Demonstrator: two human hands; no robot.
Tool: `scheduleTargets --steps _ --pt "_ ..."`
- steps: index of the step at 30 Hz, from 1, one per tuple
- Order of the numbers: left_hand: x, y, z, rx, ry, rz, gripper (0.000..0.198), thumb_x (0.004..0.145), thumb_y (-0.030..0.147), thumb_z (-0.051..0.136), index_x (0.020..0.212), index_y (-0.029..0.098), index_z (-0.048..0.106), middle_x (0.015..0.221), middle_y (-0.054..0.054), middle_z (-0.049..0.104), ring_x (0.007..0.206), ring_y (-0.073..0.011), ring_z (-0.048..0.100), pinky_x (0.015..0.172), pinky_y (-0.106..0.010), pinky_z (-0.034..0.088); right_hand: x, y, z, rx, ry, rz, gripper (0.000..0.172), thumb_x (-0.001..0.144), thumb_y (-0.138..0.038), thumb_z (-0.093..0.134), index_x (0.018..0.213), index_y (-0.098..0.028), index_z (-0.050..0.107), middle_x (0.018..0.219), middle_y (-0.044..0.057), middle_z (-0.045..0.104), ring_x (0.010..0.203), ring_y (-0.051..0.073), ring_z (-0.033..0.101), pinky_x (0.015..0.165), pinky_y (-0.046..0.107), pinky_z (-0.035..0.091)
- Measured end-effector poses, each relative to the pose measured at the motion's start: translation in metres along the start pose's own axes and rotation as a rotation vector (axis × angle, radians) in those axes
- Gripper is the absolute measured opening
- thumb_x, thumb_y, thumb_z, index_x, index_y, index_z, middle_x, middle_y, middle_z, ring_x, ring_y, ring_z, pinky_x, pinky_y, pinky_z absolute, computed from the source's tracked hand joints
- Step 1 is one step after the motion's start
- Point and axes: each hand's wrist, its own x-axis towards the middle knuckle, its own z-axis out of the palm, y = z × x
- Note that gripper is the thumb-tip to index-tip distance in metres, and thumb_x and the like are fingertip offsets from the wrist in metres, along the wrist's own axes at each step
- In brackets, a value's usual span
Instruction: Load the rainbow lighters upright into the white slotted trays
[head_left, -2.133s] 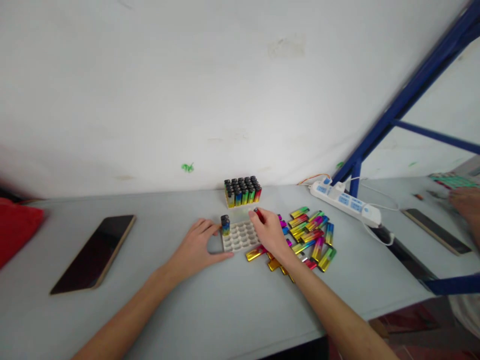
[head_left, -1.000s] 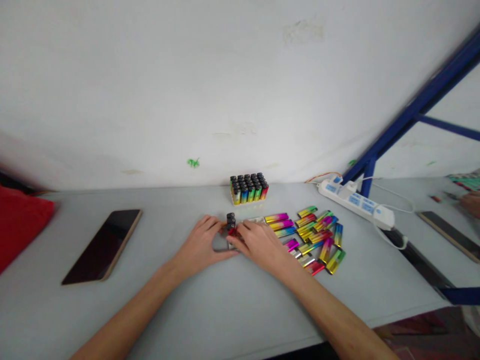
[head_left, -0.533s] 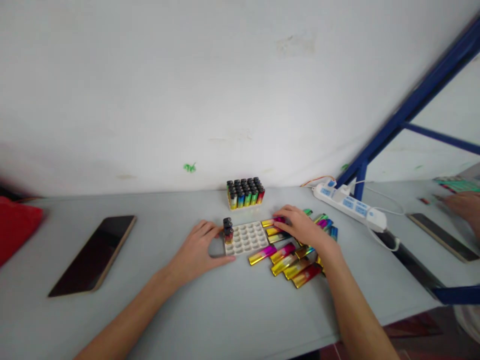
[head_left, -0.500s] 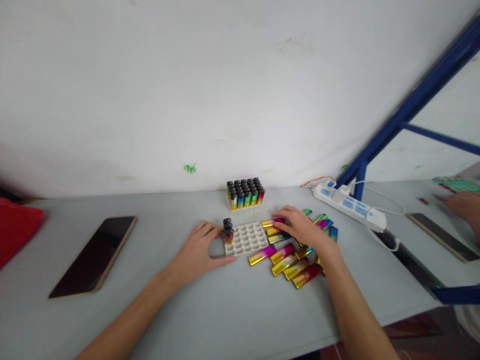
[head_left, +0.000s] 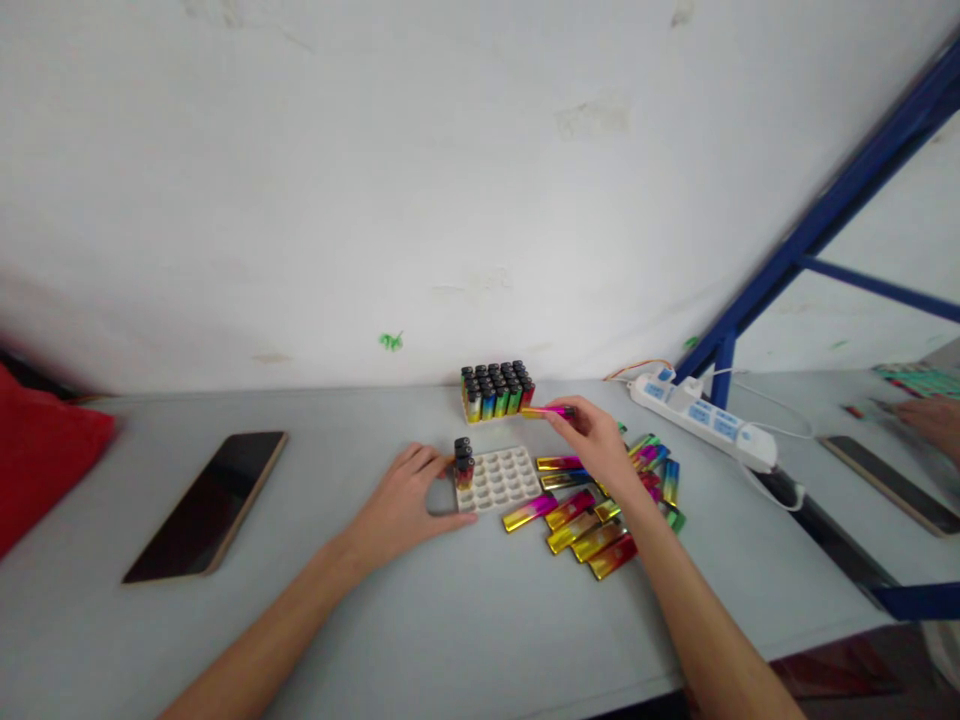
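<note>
A white tray [head_left: 499, 480] with rows of round hollows lies in front of me. Three black-topped lighters [head_left: 465, 465] stand in its left column. My left hand [head_left: 405, 500] spans the tray's left side, thumb at the near corner and fingertips by the standing lighters. Above the table, behind the tray's right side, my right hand [head_left: 596, 440] pinches a gold-and-magenta lighter [head_left: 547, 411], its black end toward my fingers. Under and beside that wrist lies a loose pile of shiny coloured lighters [head_left: 574, 530].
A full block of upright lighters [head_left: 499, 392] stands near the wall. One phone [head_left: 206, 505] lies left, another [head_left: 889, 485] right. A white power strip [head_left: 701, 415] with cables sits beside a blue metal frame [head_left: 765, 300]. Red cloth [head_left: 45, 450] is far left; another person's hand [head_left: 934, 420] far right.
My right hand has picked a gold-and-magenta lighter from beside the tray and raised it, moving away from me. My left hand stays at the tray. The view has shifted slightly.
</note>
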Motion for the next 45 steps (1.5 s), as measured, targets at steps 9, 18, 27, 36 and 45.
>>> scheduleTargets --steps 9,18,27,36,45 --pt "-0.001 -0.001 0.004 0.031 -0.026 -0.002 0.063 0.083 0.074 0.084 0.110 0.019 0.072 0.106 -0.009 0.072 0.103 -0.0322 0.066 0.096 -0.049 0.057 -0.013 -0.024 0.043 0.621 -0.160 0.240 0.054 0.094 -0.081 0.064 0.101 -0.027 0.060 0.082 -0.002 0.062 0.068 0.017 0.057 0.065 0.030 0.052" --pt "-0.001 -0.002 0.004 0.035 -0.003 0.011 0.059 0.082 0.070 0.087 0.109 0.021 0.071 0.105 -0.008 0.072 0.102 -0.0315 0.067 0.097 -0.048 0.057 -0.021 -0.032 0.057 0.160 -0.059 0.114 0.060 0.097 -0.074 0.058 0.067 -0.024 0.045 0.062 -0.004 0.041 0.063 0.015 0.037 0.059 0.029 0.029" --pt "-0.002 -0.004 0.007 0.034 0.013 0.007 0.059 0.081 0.069 0.088 0.110 0.021 0.071 0.107 -0.008 0.073 0.104 -0.0315 0.067 0.097 -0.046 0.056 -0.021 -0.035 0.060 -0.138 -0.017 0.106 0.036 0.091 -0.039 0.051 0.059 -0.025 0.041 0.055 -0.003 0.044 0.058 0.014 0.042 0.060 0.030 0.025" --pt "-0.001 0.001 0.002 0.004 -0.030 -0.012 0.057 0.081 0.071 0.087 0.104 0.022 0.070 0.106 -0.007 0.072 0.104 -0.0317 0.066 0.096 -0.046 0.054 -0.026 -0.036 0.060 -0.133 -0.067 0.014 0.042 0.105 -0.055 0.048 0.075 -0.026 0.046 0.062 -0.003 0.050 0.062 0.017 0.046 0.062 0.030 0.032" --pt "0.000 0.004 0.002 0.002 -0.040 -0.036 0.056 0.078 0.067 0.091 0.099 0.022 0.066 0.103 -0.007 0.071 0.104 -0.0319 0.065 0.096 -0.047 0.054 -0.033 -0.041 0.056 -0.251 -0.199 -0.341 0.038 0.116 -0.048 0.046 0.087 -0.025 0.055 0.093 0.007 0.068 0.088 0.024 0.064 0.081 0.035 0.049"
